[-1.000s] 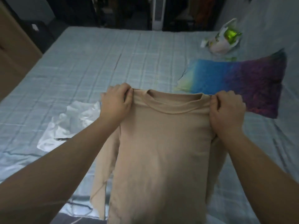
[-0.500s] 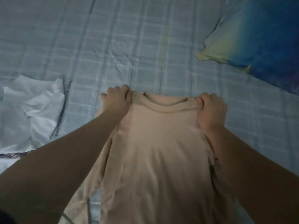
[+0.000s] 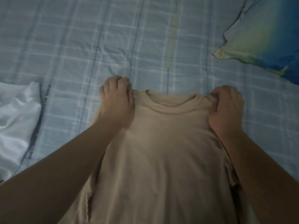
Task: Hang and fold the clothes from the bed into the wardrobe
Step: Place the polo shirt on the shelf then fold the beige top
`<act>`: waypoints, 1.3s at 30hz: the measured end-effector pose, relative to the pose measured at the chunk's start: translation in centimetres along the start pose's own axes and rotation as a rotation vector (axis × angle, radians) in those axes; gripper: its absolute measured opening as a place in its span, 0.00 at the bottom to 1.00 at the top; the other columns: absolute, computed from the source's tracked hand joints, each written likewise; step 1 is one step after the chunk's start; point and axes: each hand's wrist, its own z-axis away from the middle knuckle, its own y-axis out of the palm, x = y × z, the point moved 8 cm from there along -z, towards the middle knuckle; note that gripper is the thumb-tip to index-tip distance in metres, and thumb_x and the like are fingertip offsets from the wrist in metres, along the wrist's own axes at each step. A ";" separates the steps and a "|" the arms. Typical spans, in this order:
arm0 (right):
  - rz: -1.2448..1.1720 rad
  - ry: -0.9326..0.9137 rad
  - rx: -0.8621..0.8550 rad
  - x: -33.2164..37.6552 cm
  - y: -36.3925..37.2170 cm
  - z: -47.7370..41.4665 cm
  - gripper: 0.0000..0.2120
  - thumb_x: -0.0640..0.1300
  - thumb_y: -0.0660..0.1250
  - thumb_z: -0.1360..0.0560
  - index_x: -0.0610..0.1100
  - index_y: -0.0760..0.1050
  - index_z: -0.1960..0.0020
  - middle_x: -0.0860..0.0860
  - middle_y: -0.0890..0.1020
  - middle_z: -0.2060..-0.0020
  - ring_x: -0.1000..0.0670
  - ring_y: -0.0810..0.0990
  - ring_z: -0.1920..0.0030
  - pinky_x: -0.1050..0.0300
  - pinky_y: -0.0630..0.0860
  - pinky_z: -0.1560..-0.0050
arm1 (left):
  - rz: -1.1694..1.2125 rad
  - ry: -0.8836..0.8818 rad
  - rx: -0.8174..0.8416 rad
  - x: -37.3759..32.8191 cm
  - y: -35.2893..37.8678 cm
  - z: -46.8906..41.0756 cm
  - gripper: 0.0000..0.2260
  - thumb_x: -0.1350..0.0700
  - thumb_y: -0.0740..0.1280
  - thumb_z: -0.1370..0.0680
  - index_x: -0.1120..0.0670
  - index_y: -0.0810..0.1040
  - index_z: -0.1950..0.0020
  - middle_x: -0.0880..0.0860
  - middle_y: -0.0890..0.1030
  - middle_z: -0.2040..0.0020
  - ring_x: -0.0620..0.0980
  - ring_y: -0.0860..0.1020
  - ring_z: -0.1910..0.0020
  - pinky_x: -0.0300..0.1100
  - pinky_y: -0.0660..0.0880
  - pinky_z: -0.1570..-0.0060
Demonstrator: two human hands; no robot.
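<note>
L hand (image 3: pixel 116 101), R hand (image 3: pixel 226 109) grip tee (image 3: pixel 161 151), hem cropped

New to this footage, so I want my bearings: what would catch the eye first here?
A beige T-shirt fills the middle, gripped at its shoulders by the left hand and the right hand. Behind it spreads a pale blue checked bedsheet, with crumpled white cloth at the left edge and a blue-and-yellow fabric at the top right.

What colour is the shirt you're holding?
The shirt is plain beige, no print; head view shows it best.
</note>
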 end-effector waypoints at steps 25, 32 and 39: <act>0.290 -0.064 0.441 3.8 3.6 5.1 0.31 0.57 0.48 0.19 0.51 0.48 0.19 0.47 0.53 0.19 0.41 0.52 0.20 0.36 0.50 0.23 | -0.210 0.144 0.427 -3.3 5.5 4.2 0.31 0.37 0.46 0.21 0.43 0.43 0.19 0.53 0.46 0.17 0.57 0.45 0.19 0.65 0.43 0.26; 0.163 -0.174 0.284 7.2 -1.6 14.4 0.29 0.50 0.55 0.20 0.43 0.57 0.20 0.41 0.60 0.21 0.39 0.58 0.22 0.38 0.56 0.24 | -0.167 0.218 0.352 -4.8 1.0 14.2 0.29 0.42 0.49 0.19 0.49 0.53 0.19 0.57 0.53 0.18 0.59 0.50 0.19 0.60 0.48 0.24; 0.127 -0.169 0.331 7.8 -5.2 33.4 0.29 0.50 0.55 0.19 0.42 0.58 0.20 0.42 0.60 0.21 0.40 0.59 0.22 0.39 0.58 0.24 | -0.139 0.244 0.346 -4.7 -2.2 33.5 0.28 0.45 0.56 0.19 0.52 0.60 0.20 0.58 0.59 0.20 0.59 0.55 0.20 0.60 0.50 0.23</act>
